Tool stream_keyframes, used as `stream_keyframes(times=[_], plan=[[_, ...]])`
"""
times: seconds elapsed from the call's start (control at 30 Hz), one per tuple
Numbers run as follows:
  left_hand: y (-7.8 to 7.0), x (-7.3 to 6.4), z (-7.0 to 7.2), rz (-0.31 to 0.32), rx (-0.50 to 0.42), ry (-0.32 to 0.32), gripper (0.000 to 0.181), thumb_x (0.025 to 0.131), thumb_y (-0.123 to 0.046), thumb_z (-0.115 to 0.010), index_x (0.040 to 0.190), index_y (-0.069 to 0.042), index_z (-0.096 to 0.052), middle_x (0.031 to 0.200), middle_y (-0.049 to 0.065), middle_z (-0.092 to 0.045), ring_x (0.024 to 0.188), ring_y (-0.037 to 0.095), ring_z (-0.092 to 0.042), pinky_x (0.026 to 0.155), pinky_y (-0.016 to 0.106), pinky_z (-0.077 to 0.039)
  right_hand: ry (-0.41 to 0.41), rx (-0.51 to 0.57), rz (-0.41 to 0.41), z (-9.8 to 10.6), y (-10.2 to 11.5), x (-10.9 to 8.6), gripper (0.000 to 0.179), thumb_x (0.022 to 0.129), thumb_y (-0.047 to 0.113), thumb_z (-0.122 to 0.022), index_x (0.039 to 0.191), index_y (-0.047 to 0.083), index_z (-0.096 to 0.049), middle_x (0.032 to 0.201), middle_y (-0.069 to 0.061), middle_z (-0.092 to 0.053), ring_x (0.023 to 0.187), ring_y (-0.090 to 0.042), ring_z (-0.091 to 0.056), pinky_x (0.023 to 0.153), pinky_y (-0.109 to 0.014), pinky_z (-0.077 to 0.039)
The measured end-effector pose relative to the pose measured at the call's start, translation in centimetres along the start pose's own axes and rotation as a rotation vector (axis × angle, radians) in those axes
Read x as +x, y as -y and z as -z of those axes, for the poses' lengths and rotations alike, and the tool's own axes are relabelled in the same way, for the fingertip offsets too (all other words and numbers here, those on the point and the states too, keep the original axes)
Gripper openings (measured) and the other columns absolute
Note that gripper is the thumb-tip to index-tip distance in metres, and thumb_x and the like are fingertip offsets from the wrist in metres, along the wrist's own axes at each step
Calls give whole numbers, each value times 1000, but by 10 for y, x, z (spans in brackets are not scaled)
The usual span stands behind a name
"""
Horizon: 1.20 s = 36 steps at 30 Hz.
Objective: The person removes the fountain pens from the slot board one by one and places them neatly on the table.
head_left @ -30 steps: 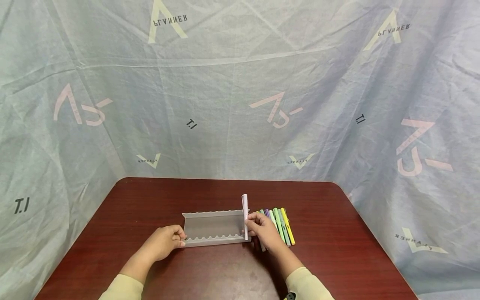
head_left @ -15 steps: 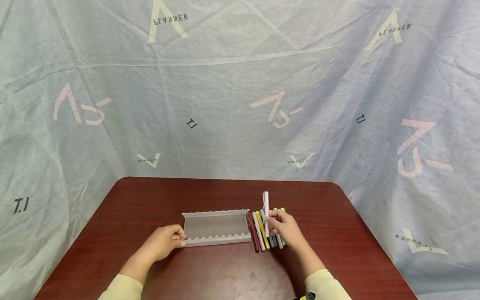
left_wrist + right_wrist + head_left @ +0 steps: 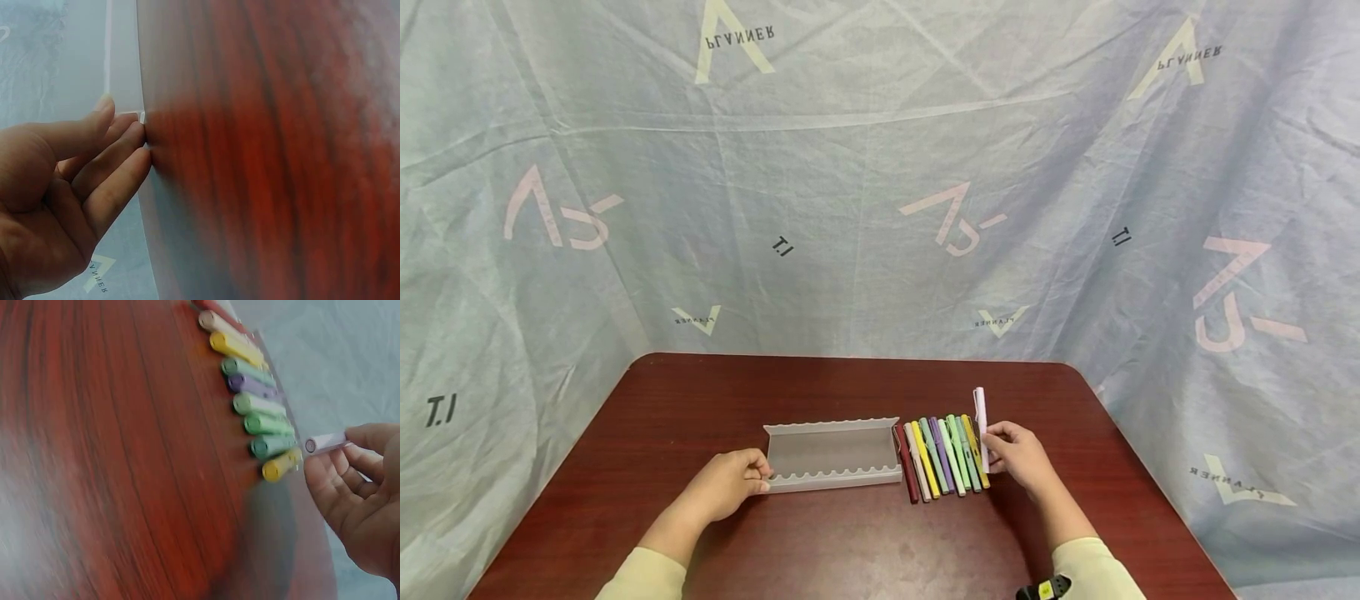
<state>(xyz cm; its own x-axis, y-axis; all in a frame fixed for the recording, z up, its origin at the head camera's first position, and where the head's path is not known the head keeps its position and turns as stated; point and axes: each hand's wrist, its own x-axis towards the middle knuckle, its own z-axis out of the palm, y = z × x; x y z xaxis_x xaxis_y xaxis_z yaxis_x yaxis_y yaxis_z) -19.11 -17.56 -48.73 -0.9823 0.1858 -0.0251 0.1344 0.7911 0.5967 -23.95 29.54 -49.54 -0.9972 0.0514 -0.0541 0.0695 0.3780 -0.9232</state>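
Note:
A pale pink pen (image 3: 981, 421) with a clip stands nearly upright in my right hand (image 3: 1018, 454), pinched between thumb and fingers. It is at the right end of a row of pens, by the yellow pen (image 3: 973, 450); in the right wrist view the pink pen's end (image 3: 311, 445) faces the camera. My left hand (image 3: 730, 483) grips the left front corner of a grey pen tray (image 3: 835, 481) with scalloped long edges. No pen shows inside the tray. In the left wrist view the left thumb and fingers (image 3: 115, 181) meet at the tray's end.
Several pens lie side by side right of the tray, from a dark red pen (image 3: 907, 467) to the yellow one, with purple (image 3: 940, 454) and green ones between. The brown wooden table (image 3: 850, 550) ends at a grey printed curtain (image 3: 850, 292).
My right hand has carried the pink pen rightward, from the tray's right end, across the row, to beside the yellow pen. The left hand and the tray have stayed put.

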Motion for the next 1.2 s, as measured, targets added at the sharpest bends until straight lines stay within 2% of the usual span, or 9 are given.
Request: stream_keyframes(times=[0.23, 0.33, 0.63, 0.8, 0.93, 1.2], plan=[[-1, 0, 1, -7, -7, 2, 14, 83, -15, -76, 85, -20, -63, 82, -12, -67, 72, 7, -54, 72, 32, -45, -30, -193, -60, 14, -16, 1, 22, 95, 18, -63, 106, -2, -65, 79, -10, -64, 68, -19, -60, 60, -33, -51], [-2, 0, 2, -16, -5, 1, 14, 83, -15, -76, 86, -20, -63, 82, -11, -68, 72, 7, -55, 72, 32, -45, -25, -232, -71, 15, -20, 1, 19, 95, 17, -63, 102, 0, -67, 75, -10, -63, 65, -18, -57, 57, -31, -46], [0, -1, 2, -2, -14, 19, 14, 84, -15, -75, 87, -20, -63, 82, -12, -68, 73, 7, -55, 73, 32, -45, -33, -439, -17, 8, -23, 4, 19, 93, 21, -65, 101, 5, -69, 81, -6, -65, 68, -17, -57, 61, -32, -44], [0, 0, 2, 4, -27, 22, 14, 84, -14, -75, 86, -20, -62, 83, -12, -68, 74, 7, -56, 73, 32, -45, -47, -515, 29, 4, -25, 4, 19, 92, 24, -66, 102, 9, -68, 92, -6, -68, 80, -18, -60, 70, -35, -47], [1, 0, 3, 7, -32, 22, 14, 84, -14, -75, 86, -20, -62, 84, -12, -68, 75, 8, -56, 73, 33, -46, -37, -528, 47, 3, -25, 4, 20, 93, 26, -65, 102, 9, -67, 96, -6, -68, 87, -20, -60, 75, -37, -47], [1, -2, 0, 8, -33, 26, 14, 84, -15, -75, 87, -20, -62, 88, -10, -70, 77, 7, -58, 74, 34, -46, 5, -365, -35, 7, -27, -1, 24, 96, 27, -64, 107, 6, -64, 90, -7, -62, 77, -18, -55, 65, -32, -44]])
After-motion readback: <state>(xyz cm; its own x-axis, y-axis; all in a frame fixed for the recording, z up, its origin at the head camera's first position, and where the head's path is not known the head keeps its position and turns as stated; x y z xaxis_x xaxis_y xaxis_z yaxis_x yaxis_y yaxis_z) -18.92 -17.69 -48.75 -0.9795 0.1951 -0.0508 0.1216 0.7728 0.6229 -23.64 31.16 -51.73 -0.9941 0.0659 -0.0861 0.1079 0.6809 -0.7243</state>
